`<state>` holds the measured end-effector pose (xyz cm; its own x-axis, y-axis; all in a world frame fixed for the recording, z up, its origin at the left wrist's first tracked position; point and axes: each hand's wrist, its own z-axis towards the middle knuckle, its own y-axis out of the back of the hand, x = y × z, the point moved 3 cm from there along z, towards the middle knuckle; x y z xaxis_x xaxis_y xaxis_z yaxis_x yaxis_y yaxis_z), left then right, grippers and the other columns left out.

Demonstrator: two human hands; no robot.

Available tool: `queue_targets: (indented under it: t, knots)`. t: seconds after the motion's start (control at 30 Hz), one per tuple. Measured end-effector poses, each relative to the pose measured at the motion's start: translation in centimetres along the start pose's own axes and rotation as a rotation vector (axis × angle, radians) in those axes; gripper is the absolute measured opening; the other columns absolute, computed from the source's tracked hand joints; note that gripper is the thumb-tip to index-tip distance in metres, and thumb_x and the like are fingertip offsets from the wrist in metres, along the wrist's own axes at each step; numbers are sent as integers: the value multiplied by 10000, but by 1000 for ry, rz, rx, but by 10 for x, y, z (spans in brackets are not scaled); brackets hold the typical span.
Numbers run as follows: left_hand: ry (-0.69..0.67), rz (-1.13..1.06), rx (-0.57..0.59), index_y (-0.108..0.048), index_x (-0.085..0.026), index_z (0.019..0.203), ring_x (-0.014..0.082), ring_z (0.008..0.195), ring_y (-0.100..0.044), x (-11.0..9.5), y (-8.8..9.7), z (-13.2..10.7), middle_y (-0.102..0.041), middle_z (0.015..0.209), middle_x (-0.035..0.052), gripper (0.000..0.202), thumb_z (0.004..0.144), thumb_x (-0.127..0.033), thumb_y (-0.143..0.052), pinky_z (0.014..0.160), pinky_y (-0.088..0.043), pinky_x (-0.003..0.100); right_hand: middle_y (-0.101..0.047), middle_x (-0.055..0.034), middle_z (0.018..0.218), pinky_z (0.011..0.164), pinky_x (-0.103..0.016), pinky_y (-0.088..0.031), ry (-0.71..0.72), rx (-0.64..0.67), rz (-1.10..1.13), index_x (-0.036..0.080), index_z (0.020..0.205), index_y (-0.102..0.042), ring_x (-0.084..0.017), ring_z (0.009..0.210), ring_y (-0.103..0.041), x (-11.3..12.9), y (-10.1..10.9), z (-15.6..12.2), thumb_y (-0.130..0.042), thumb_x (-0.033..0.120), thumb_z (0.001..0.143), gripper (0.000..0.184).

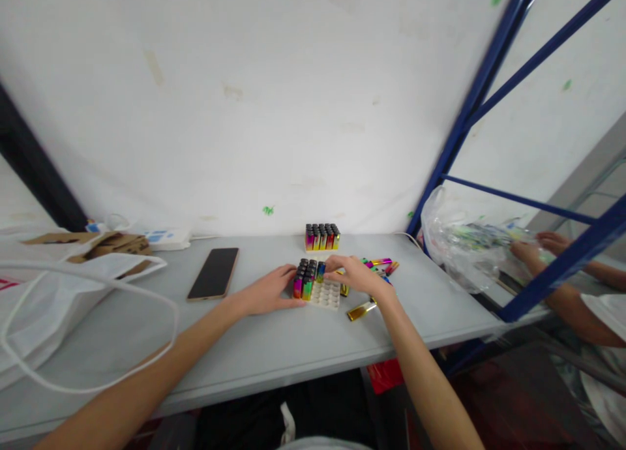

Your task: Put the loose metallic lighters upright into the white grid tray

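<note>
Scene: a person seated at a pale grey table set against a white wall, both bare forearms reaching forward.
Left hand: the left hand lies low on the tabletop, its fingers stretched out loosely and touching the left side of the white plastic grid tray; it grips nothing.
Right hand: the right hand arches over the tray's far edge, its fingertips bent down and pinching the top of a blue-tinted metallic lighter.
Tray: mid-table, between the two hands; its left part holds upright rainbow-coloured lighters with black caps, and its near right cells show bare.
Loose stock: more iridescent lighters lying flat just beyond the right hand, and one gold lighter beside the right wrist.
Behind: a full block of black-capped lighters standing by the wall.
Left of the hands: a dark smartphone lying face up, and a white carrier bag.
Far right: beyond a blue metal frame, another person's hands at a clear plastic bag.
</note>
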<state>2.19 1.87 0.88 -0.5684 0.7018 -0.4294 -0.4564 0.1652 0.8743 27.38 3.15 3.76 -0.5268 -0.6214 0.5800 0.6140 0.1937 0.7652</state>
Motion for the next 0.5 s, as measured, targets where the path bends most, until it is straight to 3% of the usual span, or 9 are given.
queue_targets:
  t: [0.13,0.27,0.37,0.5]
  knots:
    - [0,-6,0,-545,-168,1445,359,1385,-530,2,-1,0,-551,1494,171,756,891,-654,-714,1226,-393,468,-810,-64,1014,856,-344,-556,-70,26,14,213,1002,-793,-243,920,-749,-6,26,-17,-654,387,960,227]
    - [-18,-18,-15,-555,-184,1435,358,1369,-543,4,-2,1,-558,1484,160,754,884,-675,-710,1209,-413,459,-814,-43,887,762,-309,-548,-224,99,2,221,912,-838,-238,820,-741,-15,48,-36,-733,341,841,174]
    - [-16,-18,-4,-551,-177,1434,357,1380,-532,4,-1,1,-545,1495,163,754,889,-676,-702,1220,-400,454,-800,-18,812,645,-275,-502,-305,253,-15,245,849,-850,-221,736,-712,-18,52,-48,-840,324,685,182]
    - [-5,8,12,-549,-178,1429,349,1384,-526,4,-1,1,-543,1487,159,747,895,-682,-690,1228,-391,439,-750,-5,704,553,-260,-422,-387,373,-104,239,710,-815,-191,629,-648,-19,40,-55,-892,226,556,173]
